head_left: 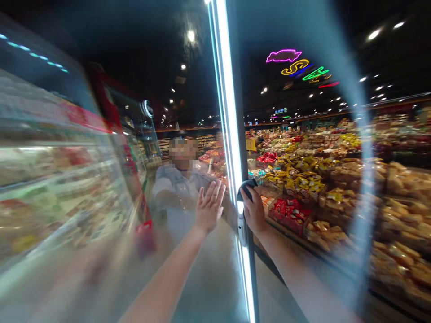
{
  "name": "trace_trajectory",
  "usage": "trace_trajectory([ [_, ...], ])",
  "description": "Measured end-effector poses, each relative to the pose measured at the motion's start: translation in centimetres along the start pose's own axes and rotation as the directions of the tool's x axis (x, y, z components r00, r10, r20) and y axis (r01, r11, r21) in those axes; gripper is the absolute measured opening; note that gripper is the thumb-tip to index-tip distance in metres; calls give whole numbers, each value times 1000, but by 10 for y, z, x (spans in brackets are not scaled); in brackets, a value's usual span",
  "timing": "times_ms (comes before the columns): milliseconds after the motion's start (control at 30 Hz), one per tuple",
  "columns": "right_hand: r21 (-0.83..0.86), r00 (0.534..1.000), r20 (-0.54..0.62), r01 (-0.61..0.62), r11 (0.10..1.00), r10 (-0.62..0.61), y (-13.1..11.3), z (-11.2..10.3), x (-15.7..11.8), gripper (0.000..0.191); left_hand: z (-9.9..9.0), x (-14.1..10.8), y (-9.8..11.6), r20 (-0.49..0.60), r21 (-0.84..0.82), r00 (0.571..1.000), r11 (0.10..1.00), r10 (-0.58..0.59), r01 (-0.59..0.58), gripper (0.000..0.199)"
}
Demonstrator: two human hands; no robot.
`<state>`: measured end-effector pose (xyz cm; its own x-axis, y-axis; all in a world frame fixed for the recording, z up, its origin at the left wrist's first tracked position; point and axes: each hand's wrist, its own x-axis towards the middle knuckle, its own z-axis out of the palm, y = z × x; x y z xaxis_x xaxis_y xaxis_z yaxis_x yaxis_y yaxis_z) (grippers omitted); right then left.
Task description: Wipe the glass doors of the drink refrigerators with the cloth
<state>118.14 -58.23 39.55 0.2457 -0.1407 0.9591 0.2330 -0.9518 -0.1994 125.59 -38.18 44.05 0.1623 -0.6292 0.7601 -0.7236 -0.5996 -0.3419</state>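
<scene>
Glass panel point(215, 269), centre: work at its lit edge strip point(232, 112) looks unfinished; no completed step shows. Shelving point(50, 146), left: goods, blurred. Clear bin point(286, 224), right, farther: red packets point(290, 209). Left hand point(208, 211): flat, grasping nothing, apparently against glass. Right hand point(256, 211): grip clasping black item point(241, 194) at the panel's edge, above metal fitting point(240, 231).

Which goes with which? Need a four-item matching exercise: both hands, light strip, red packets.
1. Left hand
2. Right hand
3. Light strip
4. Red packets

A. In the display, right of both hands
B. Fingers straight, holding nothing
C. Glowing bluish white
D. Fingers on a dark object

Pairs: 1-B, 2-D, 3-C, 4-A
</scene>
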Motion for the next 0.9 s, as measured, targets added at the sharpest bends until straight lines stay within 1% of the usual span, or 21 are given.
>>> trace_trajectory([
  [67,53,1000,-3,11,999,-11,4,-2,12,54,0,14,8,12,10,1000,1000,15,-16,87],
  [133,110,1000,-10,22,994,-21,6,-5,38,53,-2,30,13,9,28,1000,999,16,-16,87],
  [200,171,999,-8,40,985,-39,9,-9,69,52,-5,45,16,-8,52,1000,998,21,-20,87],
  [333,269,994,-5,109,957,-112,12,-15,126,48,-12,75,16,-50,90,998,996,24,-19,83],
  [500,299,973,-27,227,927,-229,14,-20,183,48,-16,108,11,-99,137,995,990,29,-15,75],
  [633,300,956,-45,291,908,-291,13,-22,233,48,-16,126,4,-138,161,988,986,66,-43,75],
  [733,313,943,-84,331,890,-321,11,-23,273,46,-19,134,-1,-158,180,984,983,77,-48,70],
  [833,330,926,-119,377,865,-359,9,-23,311,44,-24,143,-5,-150,198,986,979,69,-39,68],
  [900,328,919,-138,395,858,-370,6,-23,335,44,-28,153,-8,-150,207,988,978,42,-11,69],
])
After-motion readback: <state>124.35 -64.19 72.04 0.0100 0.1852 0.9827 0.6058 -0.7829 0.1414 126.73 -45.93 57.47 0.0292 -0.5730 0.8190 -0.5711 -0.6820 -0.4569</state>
